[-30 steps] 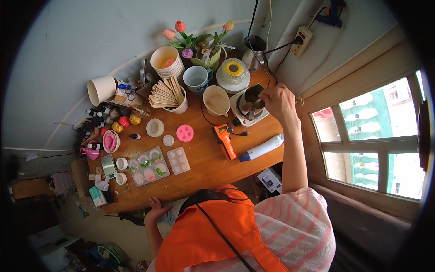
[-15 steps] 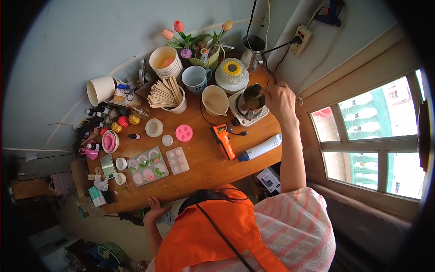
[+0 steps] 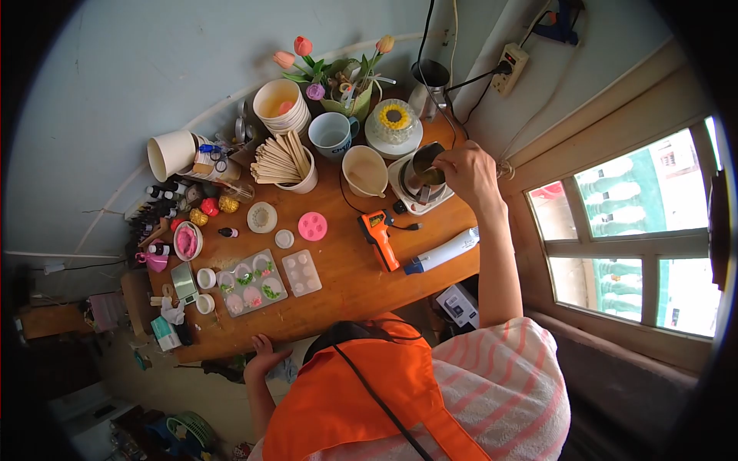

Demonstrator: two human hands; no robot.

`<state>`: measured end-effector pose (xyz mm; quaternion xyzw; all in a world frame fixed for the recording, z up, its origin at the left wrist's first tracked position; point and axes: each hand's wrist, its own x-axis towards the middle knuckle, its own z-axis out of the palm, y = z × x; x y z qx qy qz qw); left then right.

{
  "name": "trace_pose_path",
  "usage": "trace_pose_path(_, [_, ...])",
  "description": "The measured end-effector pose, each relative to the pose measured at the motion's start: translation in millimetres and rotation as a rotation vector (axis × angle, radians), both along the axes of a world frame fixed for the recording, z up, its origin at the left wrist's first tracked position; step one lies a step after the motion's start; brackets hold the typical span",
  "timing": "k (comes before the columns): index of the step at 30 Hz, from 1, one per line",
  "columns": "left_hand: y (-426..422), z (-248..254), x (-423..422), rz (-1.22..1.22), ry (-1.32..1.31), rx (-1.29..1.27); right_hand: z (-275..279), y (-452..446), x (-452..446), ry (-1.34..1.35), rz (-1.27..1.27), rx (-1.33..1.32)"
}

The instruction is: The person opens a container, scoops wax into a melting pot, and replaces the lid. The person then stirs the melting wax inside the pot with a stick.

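Observation:
My right hand (image 3: 467, 169) is closed at the rim of a metal pitcher (image 3: 423, 170), its fingertips pinched over the opening; what they pinch is too small and shadowed to name. The pitcher stands on a small white hot plate (image 3: 415, 206) and has yellowish liquid inside. Low on the left, my left hand (image 3: 265, 356) rests at the table's front edge with its fingers apart, holding nothing. Just left of the hot plate is a cream cup (image 3: 365, 171). An orange infrared thermometer (image 3: 380, 240) and a white heat gun (image 3: 443, 250) lie in front.
A cup of wooden sticks (image 3: 286, 163), a blue mug (image 3: 331, 134) and stacked paper cups (image 3: 282, 106) stand behind. Silicone molds (image 3: 252, 283) lie at the front left. A black cable (image 3: 425, 46) hangs near the second metal pitcher (image 3: 428, 91).
My right hand has shifted slightly about the pitcher's opening, its fingertips moving a little to the left. My left hand stays at the table edge.

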<state>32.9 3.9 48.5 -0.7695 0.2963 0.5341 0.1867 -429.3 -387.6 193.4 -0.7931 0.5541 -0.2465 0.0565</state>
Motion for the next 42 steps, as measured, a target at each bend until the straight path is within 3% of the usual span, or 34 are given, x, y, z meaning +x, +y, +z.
trace_pose_path(4, [0.7,-0.5,0.9,-0.010,0.007,-0.017,1.5,0.5,-1.9,0.040,-0.091,-0.024])
trace_pose_path(19, [1.8,0.1,1.5,-0.010,0.009,-0.010,0.4,2.4,-0.3,0.022,-0.016,0.011])
trace_pose_path(22, [-0.5,1.4,0.5,-0.013,0.009,-0.006,1.6,2.3,-1.0,0.019,-0.124,-0.036])
trace_pose_path(24, [0.8,-0.1,1.8,-0.019,0.006,0.004,-3.9,0.7,-1.1,-0.032,-0.001,-0.017])
trace_pose_path(31, [3.7,-4.5,4.1,-0.012,0.015,-0.009,-0.8,1.9,-4.0,0.026,-0.104,-0.069])
trace_pose_path(33, [5.2,-7.1,5.7,-0.008,0.014,-0.017,-4.6,2.0,-1.8,-0.014,-0.009,-0.021])
trace_pose_path(42, [2.8,-1.8,4.5,-0.015,0.024,-0.003,-4.2,2.0,0.7,-0.017,-0.005,-0.033])
